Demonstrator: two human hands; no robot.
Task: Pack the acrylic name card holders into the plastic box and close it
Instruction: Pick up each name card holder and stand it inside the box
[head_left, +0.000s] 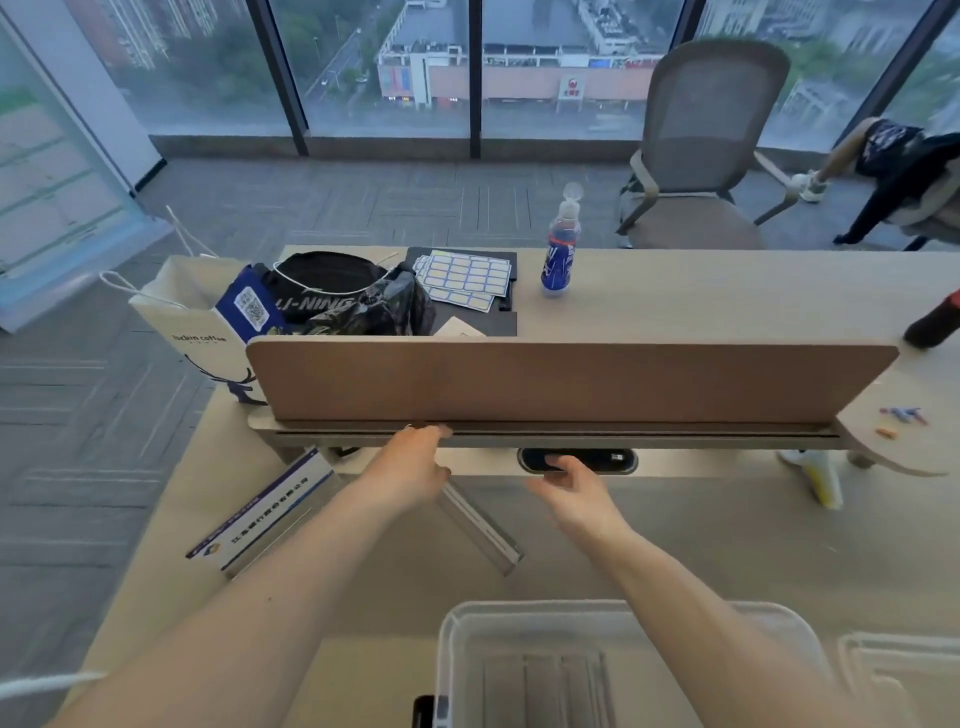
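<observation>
A clear plastic box (452, 634) stands open at the near edge of the table, with several acrylic holders lying flat inside. Two more acrylic name card holders lie on the table beyond it: one with a blue-and-white card (270, 512) at the left, and a bare one (480, 522) in the middle. My left hand (410, 465) reaches forward over the far end of the bare holder, fingers near the desk divider; whether it touches the holder is unclear. My right hand (574, 493) hovers to the right of that holder, fingers loosely curled and holding nothing.
A brown desk divider (571, 382) runs across the table behind the hands, above a cable grommet (576, 461). The box lid (904, 670) lies at the near right. Beyond the divider are a paper bag (192, 322), a black bag (332, 296), label sheets (465, 278) and a bottle (561, 249).
</observation>
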